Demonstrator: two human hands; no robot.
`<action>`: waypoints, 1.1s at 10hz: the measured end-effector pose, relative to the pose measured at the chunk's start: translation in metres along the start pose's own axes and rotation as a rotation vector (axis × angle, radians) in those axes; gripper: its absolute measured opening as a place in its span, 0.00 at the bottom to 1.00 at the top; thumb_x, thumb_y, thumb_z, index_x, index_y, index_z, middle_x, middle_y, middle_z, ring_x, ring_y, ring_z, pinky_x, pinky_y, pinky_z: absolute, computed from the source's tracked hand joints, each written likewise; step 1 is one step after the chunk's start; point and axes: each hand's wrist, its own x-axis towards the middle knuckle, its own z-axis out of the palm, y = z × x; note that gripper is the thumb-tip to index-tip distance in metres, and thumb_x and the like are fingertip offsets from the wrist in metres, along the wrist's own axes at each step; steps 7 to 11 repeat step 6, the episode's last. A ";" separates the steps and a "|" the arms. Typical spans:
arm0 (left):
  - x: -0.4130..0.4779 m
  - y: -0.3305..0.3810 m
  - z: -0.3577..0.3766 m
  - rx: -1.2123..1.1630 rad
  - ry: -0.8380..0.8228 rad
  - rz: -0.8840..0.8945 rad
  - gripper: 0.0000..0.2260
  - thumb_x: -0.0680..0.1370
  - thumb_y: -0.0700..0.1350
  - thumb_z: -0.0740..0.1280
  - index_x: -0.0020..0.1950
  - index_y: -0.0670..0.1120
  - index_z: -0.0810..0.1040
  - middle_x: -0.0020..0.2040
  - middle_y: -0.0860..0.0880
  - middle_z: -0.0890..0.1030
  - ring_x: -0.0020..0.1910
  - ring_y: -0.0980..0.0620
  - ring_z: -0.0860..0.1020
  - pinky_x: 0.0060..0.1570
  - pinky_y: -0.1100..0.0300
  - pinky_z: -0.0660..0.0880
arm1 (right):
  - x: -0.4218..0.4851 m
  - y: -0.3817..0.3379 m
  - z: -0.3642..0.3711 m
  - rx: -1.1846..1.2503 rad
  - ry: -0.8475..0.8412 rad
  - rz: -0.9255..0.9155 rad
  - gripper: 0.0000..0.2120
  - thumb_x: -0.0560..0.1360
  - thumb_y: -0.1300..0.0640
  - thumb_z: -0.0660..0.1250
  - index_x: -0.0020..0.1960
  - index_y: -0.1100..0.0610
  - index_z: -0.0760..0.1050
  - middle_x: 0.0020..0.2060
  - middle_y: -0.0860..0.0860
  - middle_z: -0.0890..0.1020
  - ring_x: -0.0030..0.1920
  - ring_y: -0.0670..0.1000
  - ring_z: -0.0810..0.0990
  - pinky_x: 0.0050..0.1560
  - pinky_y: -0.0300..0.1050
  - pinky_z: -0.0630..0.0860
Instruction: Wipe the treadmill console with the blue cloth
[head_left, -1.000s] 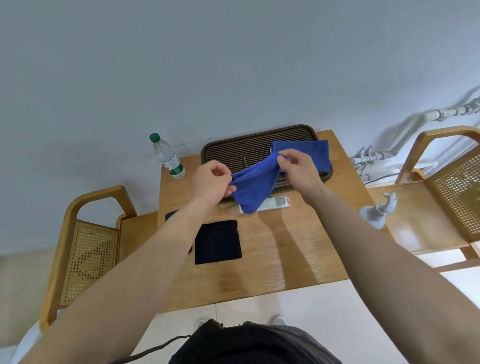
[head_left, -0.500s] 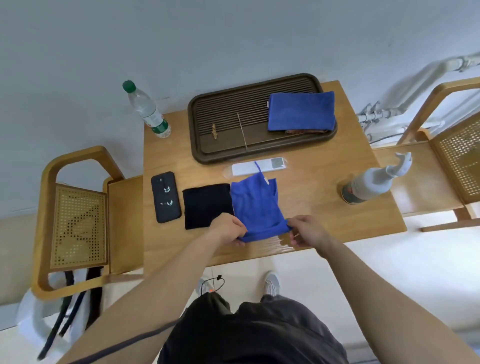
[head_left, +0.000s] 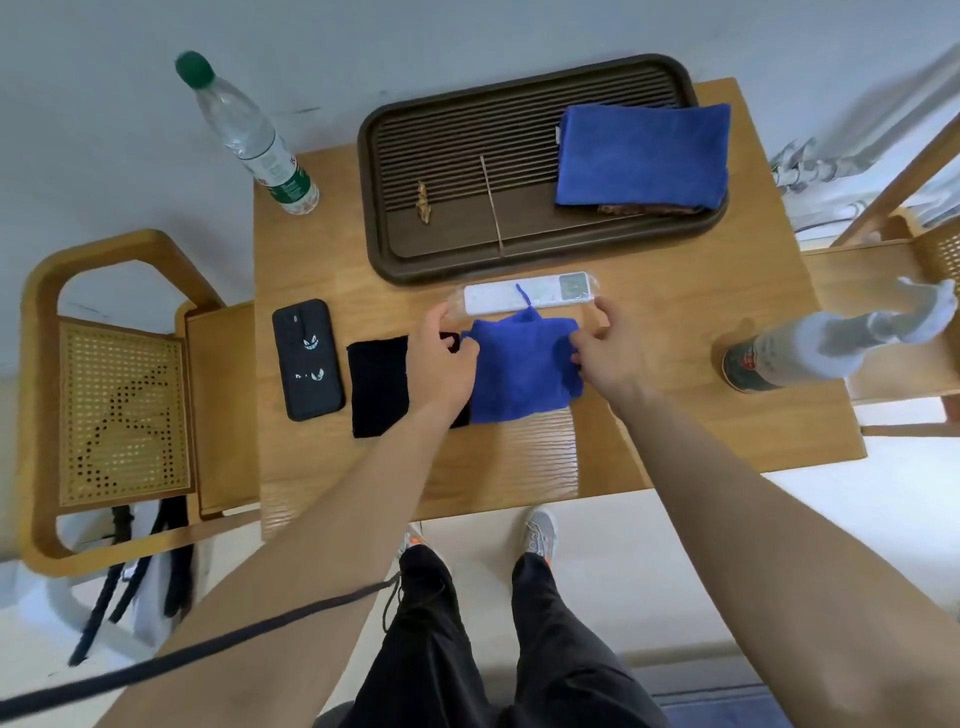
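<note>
Both hands, left (head_left: 441, 358) and right (head_left: 605, 351), pinch the far corners of the soft, light cloth (head_left: 519, 371) mid-table; hold it by its edges.

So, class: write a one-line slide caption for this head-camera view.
Both hands, left and right, grip a small blue cloth on a wooden table.

No legible text in view. Water bottle (head_left: 254, 140): green-and-white label, print too small to read. Spray bottle (head_left: 789, 353): label blurred. Phone case (head_left: 307, 358): white grinning-face graphics, no lettering. Remote control (head_left: 530, 299): markings unreadable.
</note>
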 end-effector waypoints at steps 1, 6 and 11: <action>-0.019 -0.030 0.012 0.399 -0.063 0.324 0.15 0.76 0.42 0.67 0.63 0.51 0.78 0.66 0.52 0.74 0.63 0.52 0.74 0.59 0.55 0.74 | -0.007 0.028 0.012 -0.310 0.132 -0.124 0.28 0.75 0.55 0.66 0.74 0.48 0.65 0.60 0.55 0.74 0.52 0.56 0.79 0.56 0.51 0.77; -0.048 -0.041 0.005 1.067 -0.354 0.457 0.22 0.81 0.52 0.58 0.74 0.49 0.69 0.75 0.49 0.68 0.72 0.48 0.68 0.67 0.51 0.69 | -0.029 0.039 0.019 -0.876 -0.130 -0.275 0.30 0.76 0.45 0.65 0.75 0.48 0.63 0.66 0.56 0.65 0.63 0.59 0.71 0.55 0.54 0.77; -0.048 -0.041 0.005 1.067 -0.354 0.457 0.22 0.81 0.52 0.58 0.74 0.49 0.69 0.75 0.49 0.68 0.72 0.48 0.68 0.67 0.51 0.69 | -0.029 0.039 0.019 -0.876 -0.130 -0.275 0.30 0.76 0.45 0.65 0.75 0.48 0.63 0.66 0.56 0.65 0.63 0.59 0.71 0.55 0.54 0.77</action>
